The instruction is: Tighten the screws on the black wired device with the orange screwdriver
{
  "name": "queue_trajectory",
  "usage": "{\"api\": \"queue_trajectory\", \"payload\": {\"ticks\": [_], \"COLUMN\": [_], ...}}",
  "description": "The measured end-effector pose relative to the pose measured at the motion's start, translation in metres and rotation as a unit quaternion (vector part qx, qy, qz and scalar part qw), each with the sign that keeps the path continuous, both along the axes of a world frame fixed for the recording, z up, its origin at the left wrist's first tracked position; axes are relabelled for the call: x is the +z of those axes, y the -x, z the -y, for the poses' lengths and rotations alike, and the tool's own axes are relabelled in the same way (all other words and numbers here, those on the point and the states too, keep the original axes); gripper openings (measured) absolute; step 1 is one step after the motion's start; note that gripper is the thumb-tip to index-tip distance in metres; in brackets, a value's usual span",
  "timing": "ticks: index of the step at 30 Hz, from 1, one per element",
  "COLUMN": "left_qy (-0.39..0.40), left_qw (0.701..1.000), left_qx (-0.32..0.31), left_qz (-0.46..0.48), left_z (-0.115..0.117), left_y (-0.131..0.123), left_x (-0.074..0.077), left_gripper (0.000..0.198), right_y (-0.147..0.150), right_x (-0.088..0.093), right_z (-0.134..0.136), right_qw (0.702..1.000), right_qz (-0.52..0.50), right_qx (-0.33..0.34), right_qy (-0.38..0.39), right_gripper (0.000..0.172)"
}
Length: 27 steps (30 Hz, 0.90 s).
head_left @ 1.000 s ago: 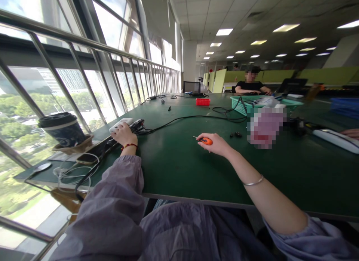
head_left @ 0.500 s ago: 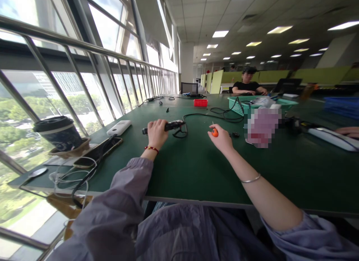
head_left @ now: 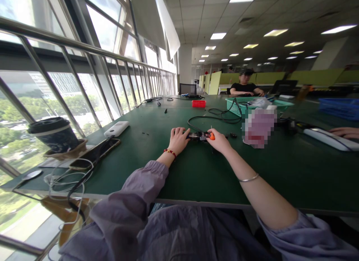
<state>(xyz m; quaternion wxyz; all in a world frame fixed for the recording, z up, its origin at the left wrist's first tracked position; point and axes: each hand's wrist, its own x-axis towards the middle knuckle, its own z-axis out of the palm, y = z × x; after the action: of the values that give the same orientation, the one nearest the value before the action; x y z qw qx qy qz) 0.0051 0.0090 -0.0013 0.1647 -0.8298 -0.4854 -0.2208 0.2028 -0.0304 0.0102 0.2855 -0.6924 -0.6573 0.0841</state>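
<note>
Green table (head_left: 190,175): my left grip (head_left: 178,140) clasps black device (head_left: 200,136), nine-o'clock end; right grip (head_left: 220,142) closed around orange screwdriver (head_left: 212,136), three o'clock.

Near table (head_left: 193,178) offers passage; farther, cable (head_left: 232,122) obstructs.

Centre of frame: black device (head_left: 199,136), left hand (head_left: 178,141) at its left end, right hand (head_left: 220,143) at its right end, holding orange screwdriver (head_left: 212,136). Left side: cup (head_left: 57,137), phone (head_left: 82,163), white device (head_left: 117,129). Just above centre: red box (head_left: 198,104). Right of centre: green basket (head_left: 233,107). Right edge: blue basket (head_left: 336,110). Upper left: railing (head_left: 75,46).
</note>
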Motion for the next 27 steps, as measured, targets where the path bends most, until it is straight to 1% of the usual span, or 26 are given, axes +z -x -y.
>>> {"api": "queue_trajectory", "payload": {"ticks": [2, 5, 7, 9, 11, 12, 14, 17, 20, 24, 27], "left_qy": [0.017, 0.042, 0.039, 0.032, 0.043, 0.057, 0.087, 0.131, 0.161, 0.157, 0.165], "left_qw": [0.998, 0.986, 0.971, 0.950, 0.932, 0.929, 0.926, 0.934, 0.945, 0.962, 0.963], "left_qx": [0.054, 0.144, 0.212, 0.280, 0.330, 0.340, 0.345, 0.319, 0.276, 0.224, 0.210], "left_qz": [0.021, 0.070, 0.104, 0.135, 0.142, 0.135, 0.122, 0.098, 0.065, 0.011, -0.014], "left_z": [-0.005, -0.015, -0.022, -0.026, -0.027, -0.027, -0.028, -0.032, -0.039, -0.050, -0.055], "left_y": [0.013, 0.043, 0.069, 0.098, 0.125, 0.137, 0.156, 0.169, 0.169, 0.167, 0.169], "left_x": [0.002, 0.009, 0.015, 0.020, 0.022, 0.022, 0.022, 0.020, 0.015, 0.010, 0.008], "left_gripper": [0.046, 0.045, 0.044, 0.049, 0.053, 0.054, 0.059, 0.064, 0.065, 0.064, 0.059], "right_y": [0.001, 0.004, 0.004, 0.004, 0.004, 0.004, 0.003, 0.003, 0.003, 0.003, 0.003], "right_x": [-0.001, -0.001, -0.001, -0.001, 0.000, 0.000, 0.001, 0.002, 0.001, 0.001, 0.001], "right_z": [0.000, 0.001, 0.002, 0.002, 0.002, 0.002, 0.002, 0.002, 0.002, 0.003, 0.003], "right_qw": [1.000, 0.999, 0.999, 0.999, 0.999, 0.999, 0.999, 0.999, 0.999, 0.998, 0.998], "right_qz": [0.010, 0.023, 0.028, 0.029, 0.027, 0.026, 0.027, 0.033, 0.038, 0.046, 0.049], "right_qx": [-0.002, -0.009, -0.010, -0.003, 0.003, 0.005, 0.008, 0.009, 0.009, 0.013, 0.013], "right_qy": [0.025, 0.027, 0.022, 0.022, 0.027, 0.030, 0.035, 0.038, 0.036, 0.031, 0.025], "right_gripper": [0.040, 0.044, 0.046, 0.048, 0.048, 0.048, 0.048, 0.048, 0.048, 0.046, 0.045]}}
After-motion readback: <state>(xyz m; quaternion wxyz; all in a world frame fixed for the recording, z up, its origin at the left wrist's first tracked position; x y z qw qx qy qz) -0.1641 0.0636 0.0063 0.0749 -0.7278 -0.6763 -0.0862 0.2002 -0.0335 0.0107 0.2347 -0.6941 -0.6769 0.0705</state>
